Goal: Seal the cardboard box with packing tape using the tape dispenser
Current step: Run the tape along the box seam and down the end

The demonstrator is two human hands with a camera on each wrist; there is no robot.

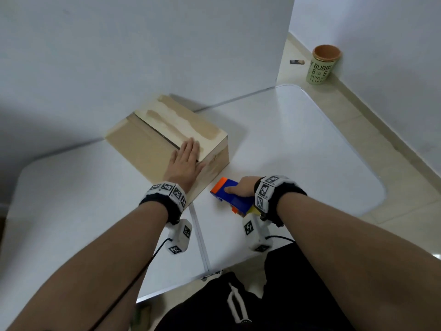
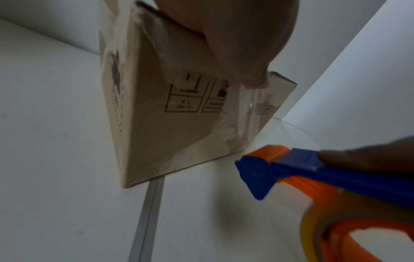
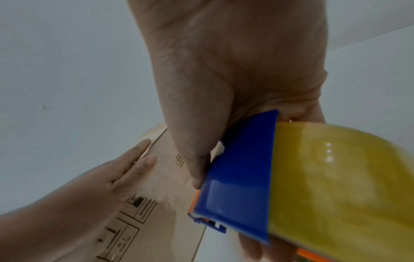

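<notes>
A brown cardboard box [image 1: 152, 137] lies on the white table [image 1: 298, 144], flaps closed, with a dark seam along its top and strips of old tape. My left hand [image 1: 186, 158] rests flat on the near end of the box top, fingers straight across the seam; its thumb hangs over the box's printed side [image 2: 179, 115]. My right hand [image 1: 241, 188] grips a blue and orange tape dispenser [image 1: 230, 194] just off the box's near right corner, above the table. The yellowish tape roll [image 3: 336, 177] sits in the dispenser [image 3: 235, 191]. The left hand [image 3: 132, 170] also shows on the box [image 3: 161, 186].
White walls stand close behind the box. A green cup [image 1: 322, 65] with an orange rim stands on the tiled floor at the far right. A metal seam [image 1: 198, 232] splits the table down its middle. My dark shorts show below the table's near edge.
</notes>
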